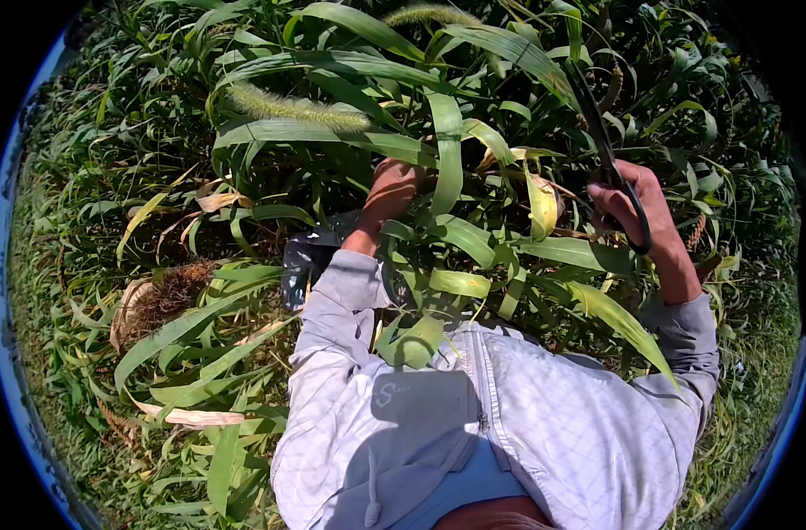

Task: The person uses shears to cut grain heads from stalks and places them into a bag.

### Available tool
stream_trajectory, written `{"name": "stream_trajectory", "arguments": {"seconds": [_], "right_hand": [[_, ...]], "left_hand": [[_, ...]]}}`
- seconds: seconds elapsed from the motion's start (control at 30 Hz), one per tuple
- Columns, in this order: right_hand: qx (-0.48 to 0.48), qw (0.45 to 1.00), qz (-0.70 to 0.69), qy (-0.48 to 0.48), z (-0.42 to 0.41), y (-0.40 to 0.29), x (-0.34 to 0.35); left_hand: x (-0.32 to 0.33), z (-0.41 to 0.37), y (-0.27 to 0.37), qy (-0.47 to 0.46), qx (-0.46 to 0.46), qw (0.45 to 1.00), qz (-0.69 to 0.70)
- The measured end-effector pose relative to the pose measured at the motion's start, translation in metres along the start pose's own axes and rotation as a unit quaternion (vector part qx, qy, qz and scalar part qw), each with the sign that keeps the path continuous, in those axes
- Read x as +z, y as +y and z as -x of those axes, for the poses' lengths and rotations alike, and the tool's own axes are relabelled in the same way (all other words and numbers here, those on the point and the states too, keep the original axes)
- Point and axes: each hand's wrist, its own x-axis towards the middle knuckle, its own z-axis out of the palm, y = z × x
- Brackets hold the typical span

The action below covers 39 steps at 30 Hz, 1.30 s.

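Observation:
Black-handled scissors (605, 149) are in my right hand (632, 199), their long dark blades pointing up and away over the leaves. My left hand (395, 189) reaches in among the stems of the broad-leaved grass plants; leaves cover its fingers, so what they touch is hidden. A bristly green seed head (297, 111) lies across the long leaves just beyond that hand. A yellowing leaf (542, 205) hangs between my two hands. Beside my left wrist shows a dark, shiny plastic-like thing (300, 265), partly under my sleeve.
Dense green plants surround me on all sides. At the left, a brown, bristly dried clump (174, 295) sits among the leaves. Another green seed head (433, 14) is at the top. Long leaves (615, 318) lean against my light jacket.

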Motion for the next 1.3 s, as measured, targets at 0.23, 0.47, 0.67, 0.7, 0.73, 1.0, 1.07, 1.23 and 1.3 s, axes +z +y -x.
{"name": "stream_trajectory", "arguments": {"seconds": [0.23,0.47,0.67,0.7,0.73,1.0,1.07,1.23,1.3], "right_hand": [[0.127,0.983,0.079,-0.102,-0.011,0.012,0.017],[0.01,0.935,0.303,-0.184,-0.048,0.003,-0.016],[-0.175,0.896,0.386,-0.134,-0.055,-0.022,0.006],[-0.196,0.889,0.392,-0.131,-0.05,-0.024,0.012],[-0.16,0.881,0.414,-0.161,-0.047,-0.029,0.018],[-0.089,0.773,0.581,-0.239,-0.09,0.016,0.089],[-0.164,0.735,0.604,-0.26,-0.11,0.014,0.122],[-0.149,0.721,0.616,-0.279,-0.167,0.089,0.189],[-0.158,0.747,0.581,-0.281,-0.182,0.117,0.22]], "left_hand": [[0.03,-0.054,-0.184,0.019,-0.016,0.909,-0.416],[-0.001,-0.04,-0.181,0.03,-0.042,0.951,-0.305],[0.0,0.0,-0.214,0.156,-0.06,0.936,0.311],[0.005,0.004,-0.219,0.163,-0.059,0.913,0.369],[0.009,0.007,-0.225,0.169,-0.055,0.889,0.422],[0.008,0.036,-0.289,0.013,0.042,0.574,0.818],[-0.008,0.066,-0.33,0.161,0.117,0.646,0.737],[0.007,0.064,-0.255,0.322,0.019,0.866,0.383],[0.01,0.079,-0.229,0.288,0.046,0.843,0.452]]}}
